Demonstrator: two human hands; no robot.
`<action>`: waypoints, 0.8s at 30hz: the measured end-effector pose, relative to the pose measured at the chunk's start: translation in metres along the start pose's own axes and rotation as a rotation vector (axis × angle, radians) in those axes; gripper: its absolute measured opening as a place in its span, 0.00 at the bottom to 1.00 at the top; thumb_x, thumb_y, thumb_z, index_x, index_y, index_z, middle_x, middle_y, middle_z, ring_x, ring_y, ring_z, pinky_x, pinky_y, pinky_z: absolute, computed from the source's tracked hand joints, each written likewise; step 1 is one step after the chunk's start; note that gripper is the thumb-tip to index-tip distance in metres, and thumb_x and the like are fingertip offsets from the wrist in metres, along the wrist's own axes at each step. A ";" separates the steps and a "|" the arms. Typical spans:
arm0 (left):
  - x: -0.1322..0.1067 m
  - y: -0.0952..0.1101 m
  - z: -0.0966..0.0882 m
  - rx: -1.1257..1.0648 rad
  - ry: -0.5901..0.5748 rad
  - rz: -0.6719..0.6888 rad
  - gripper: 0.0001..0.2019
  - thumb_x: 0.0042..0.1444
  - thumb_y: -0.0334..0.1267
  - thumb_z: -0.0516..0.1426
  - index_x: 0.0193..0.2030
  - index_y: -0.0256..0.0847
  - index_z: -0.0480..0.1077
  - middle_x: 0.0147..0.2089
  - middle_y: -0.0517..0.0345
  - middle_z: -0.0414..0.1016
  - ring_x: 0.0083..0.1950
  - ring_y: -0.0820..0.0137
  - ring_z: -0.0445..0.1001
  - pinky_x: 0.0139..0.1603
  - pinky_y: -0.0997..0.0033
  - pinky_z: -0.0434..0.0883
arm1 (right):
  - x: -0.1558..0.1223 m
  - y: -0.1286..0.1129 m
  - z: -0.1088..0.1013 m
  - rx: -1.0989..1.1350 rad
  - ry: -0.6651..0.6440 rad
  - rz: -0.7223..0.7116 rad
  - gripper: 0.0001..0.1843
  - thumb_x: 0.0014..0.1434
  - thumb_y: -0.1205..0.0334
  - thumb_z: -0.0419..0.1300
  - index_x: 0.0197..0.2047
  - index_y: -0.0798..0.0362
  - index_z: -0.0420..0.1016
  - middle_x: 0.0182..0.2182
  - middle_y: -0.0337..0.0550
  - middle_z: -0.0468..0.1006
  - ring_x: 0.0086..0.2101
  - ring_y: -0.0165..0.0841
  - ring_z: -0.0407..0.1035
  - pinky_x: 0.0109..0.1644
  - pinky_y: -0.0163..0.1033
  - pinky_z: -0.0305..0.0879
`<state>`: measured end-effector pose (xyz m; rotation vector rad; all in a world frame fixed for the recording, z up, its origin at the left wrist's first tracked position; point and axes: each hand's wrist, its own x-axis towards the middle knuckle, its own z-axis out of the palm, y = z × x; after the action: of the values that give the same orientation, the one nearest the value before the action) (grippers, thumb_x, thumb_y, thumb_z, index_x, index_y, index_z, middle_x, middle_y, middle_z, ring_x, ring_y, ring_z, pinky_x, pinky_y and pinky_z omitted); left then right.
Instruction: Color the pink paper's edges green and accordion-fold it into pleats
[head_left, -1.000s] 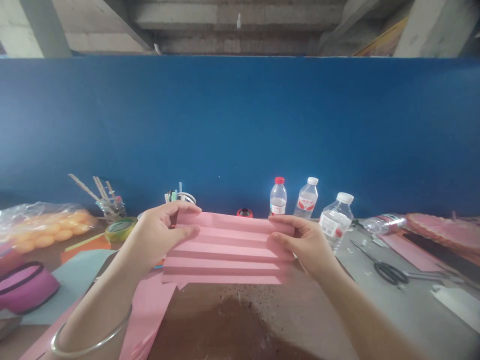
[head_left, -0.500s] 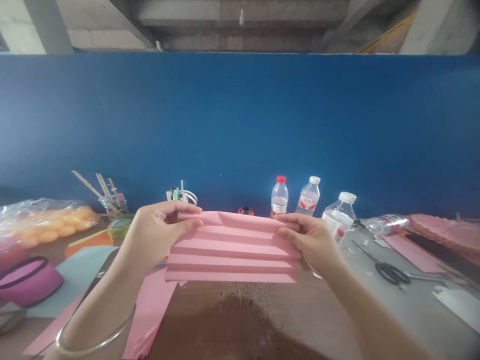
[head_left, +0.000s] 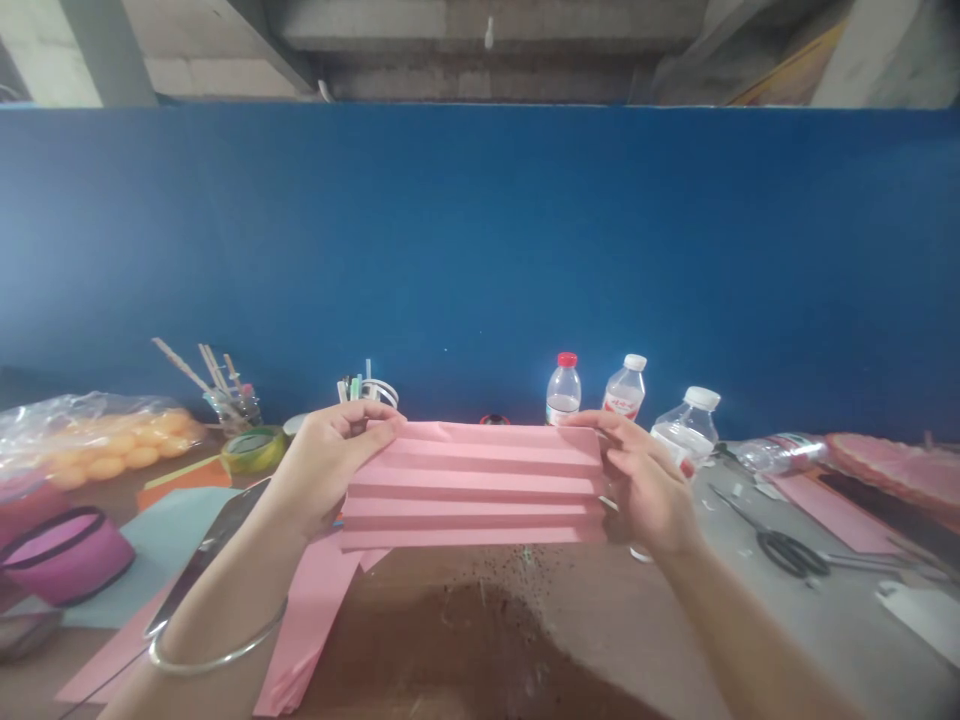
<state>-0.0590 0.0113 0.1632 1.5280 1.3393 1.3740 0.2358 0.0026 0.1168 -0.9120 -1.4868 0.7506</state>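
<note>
A pink sheet of paper [head_left: 472, 487] with several accordion pleats is held up just above the brown table [head_left: 480, 640]. My left hand [head_left: 330, 462] pinches its upper left corner, thumb and fingers pressed together on the top fold. My right hand [head_left: 651, 482] grips the right edge, fingers closed around the pleats. A silver bangle [head_left: 217, 655] sits on my left wrist.
More pink paper [head_left: 300, 620] lies under my left arm. Three water bottles [head_left: 625, 390] stand by the blue wall; a fourth lies on its side. Scissors [head_left: 787, 550] lie right. Left: a purple bowl [head_left: 64, 550], tape roll [head_left: 253, 448], cups of sticks and pens, a bag of orange balls [head_left: 90, 445].
Both hands have shifted outward to the sheet's ends and pulled the top fold flatter; the paper sits slightly higher and more to the right.
</note>
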 end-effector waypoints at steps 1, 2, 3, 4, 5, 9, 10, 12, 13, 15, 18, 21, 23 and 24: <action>0.001 0.000 0.000 -0.053 -0.015 -0.032 0.15 0.44 0.47 0.64 0.35 0.40 0.74 0.29 0.60 0.74 0.26 0.73 0.69 0.24 0.78 0.64 | 0.000 0.000 -0.002 -0.017 -0.027 -0.038 0.20 0.55 0.67 0.49 0.48 0.47 0.73 0.44 0.44 0.75 0.44 0.40 0.70 0.40 0.42 0.68; 0.002 -0.001 0.000 -0.092 -0.025 -0.061 0.15 0.43 0.47 0.65 0.35 0.40 0.74 0.28 0.61 0.74 0.25 0.74 0.69 0.24 0.79 0.64 | 0.000 0.000 -0.004 -0.050 -0.051 -0.081 0.21 0.53 0.69 0.50 0.48 0.46 0.73 0.47 0.43 0.74 0.47 0.40 0.68 0.43 0.43 0.67; 0.003 -0.001 -0.001 -0.122 -0.031 -0.085 0.15 0.43 0.47 0.65 0.35 0.40 0.74 0.28 0.61 0.74 0.24 0.75 0.68 0.23 0.79 0.64 | -0.001 0.000 -0.007 -0.085 -0.070 -0.122 0.21 0.52 0.70 0.52 0.47 0.45 0.73 0.50 0.43 0.72 0.50 0.41 0.66 0.47 0.45 0.66; 0.003 -0.001 -0.001 -0.142 -0.035 -0.104 0.15 0.43 0.47 0.65 0.35 0.40 0.74 0.27 0.61 0.74 0.24 0.75 0.69 0.23 0.79 0.64 | -0.001 -0.001 -0.009 -0.110 -0.086 -0.154 0.20 0.52 0.71 0.52 0.45 0.45 0.74 0.52 0.42 0.71 0.53 0.41 0.63 0.50 0.46 0.65; 0.003 -0.001 -0.001 -0.156 -0.037 -0.118 0.16 0.42 0.47 0.65 0.34 0.39 0.74 0.27 0.60 0.74 0.24 0.74 0.69 0.23 0.79 0.64 | -0.001 -0.002 -0.011 -0.122 -0.101 -0.175 0.20 0.52 0.72 0.52 0.44 0.44 0.75 0.52 0.42 0.70 0.54 0.42 0.62 0.52 0.47 0.64; 0.004 -0.001 -0.001 -0.190 -0.035 -0.150 0.16 0.41 0.47 0.66 0.34 0.38 0.73 0.27 0.60 0.74 0.23 0.74 0.69 0.23 0.78 0.65 | -0.002 -0.008 -0.018 -0.156 -0.202 -0.248 0.20 0.55 0.67 0.50 0.47 0.42 0.75 0.55 0.41 0.69 0.57 0.42 0.58 0.57 0.51 0.59; 0.004 -0.001 -0.001 -0.194 -0.035 -0.153 0.16 0.41 0.47 0.66 0.34 0.38 0.73 0.27 0.60 0.74 0.23 0.74 0.69 0.23 0.78 0.65 | -0.002 -0.009 -0.019 -0.193 -0.228 -0.282 0.19 0.57 0.63 0.51 0.49 0.41 0.74 0.56 0.40 0.67 0.58 0.43 0.57 0.59 0.52 0.57; 0.004 -0.002 -0.001 -0.190 -0.033 -0.156 0.16 0.41 0.47 0.65 0.34 0.38 0.73 0.26 0.60 0.74 0.23 0.74 0.69 0.22 0.78 0.65 | -0.003 -0.012 -0.017 -0.313 -0.249 -0.352 0.21 0.56 0.52 0.57 0.54 0.40 0.70 0.60 0.41 0.62 0.60 0.46 0.53 0.61 0.54 0.54; 0.005 -0.002 -0.001 -0.184 -0.032 -0.156 0.16 0.42 0.47 0.65 0.33 0.38 0.73 0.26 0.61 0.73 0.22 0.74 0.69 0.22 0.77 0.64 | -0.004 -0.014 -0.016 -0.388 -0.250 -0.377 0.26 0.54 0.48 0.60 0.56 0.39 0.68 0.61 0.41 0.61 0.60 0.48 0.52 0.61 0.55 0.53; 0.005 -0.003 -0.001 -0.174 -0.031 -0.152 0.16 0.42 0.48 0.65 0.33 0.39 0.73 0.25 0.61 0.73 0.22 0.74 0.69 0.21 0.78 0.64 | -0.006 -0.015 -0.011 -0.535 -0.252 -0.434 0.34 0.48 0.43 0.64 0.58 0.39 0.65 0.61 0.44 0.59 0.60 0.50 0.51 0.60 0.57 0.53; 0.006 -0.006 -0.001 -0.174 -0.030 -0.143 0.15 0.43 0.47 0.65 0.34 0.39 0.73 0.26 0.61 0.73 0.22 0.74 0.69 0.21 0.78 0.63 | -0.005 -0.015 -0.004 -0.707 -0.240 -0.541 0.36 0.47 0.44 0.66 0.58 0.41 0.65 0.59 0.48 0.61 0.59 0.51 0.51 0.60 0.59 0.53; 0.006 -0.008 -0.001 -0.192 -0.053 -0.171 0.15 0.44 0.47 0.65 0.35 0.39 0.73 0.26 0.61 0.74 0.23 0.74 0.69 0.22 0.78 0.65 | -0.004 -0.012 -0.001 -0.794 -0.197 -0.594 0.35 0.47 0.47 0.67 0.58 0.42 0.64 0.59 0.49 0.59 0.60 0.51 0.50 0.59 0.59 0.55; 0.005 -0.009 0.000 -0.215 -0.071 -0.195 0.15 0.44 0.47 0.64 0.35 0.39 0.73 0.26 0.60 0.74 0.23 0.73 0.70 0.22 0.77 0.65 | -0.004 -0.011 0.000 -0.839 -0.183 -0.596 0.37 0.47 0.50 0.68 0.59 0.41 0.61 0.60 0.48 0.57 0.60 0.52 0.48 0.60 0.60 0.54; 0.005 -0.009 0.001 -0.224 -0.075 -0.203 0.15 0.45 0.47 0.64 0.35 0.39 0.73 0.26 0.60 0.74 0.23 0.73 0.70 0.23 0.77 0.65 | -0.004 -0.010 0.000 -0.857 -0.179 -0.601 0.37 0.47 0.51 0.68 0.59 0.41 0.61 0.61 0.48 0.57 0.61 0.52 0.47 0.60 0.60 0.52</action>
<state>-0.0605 0.0184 0.1562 1.2469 1.2136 1.2795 0.2343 -0.0063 0.1235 -0.9313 -2.1495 -0.2970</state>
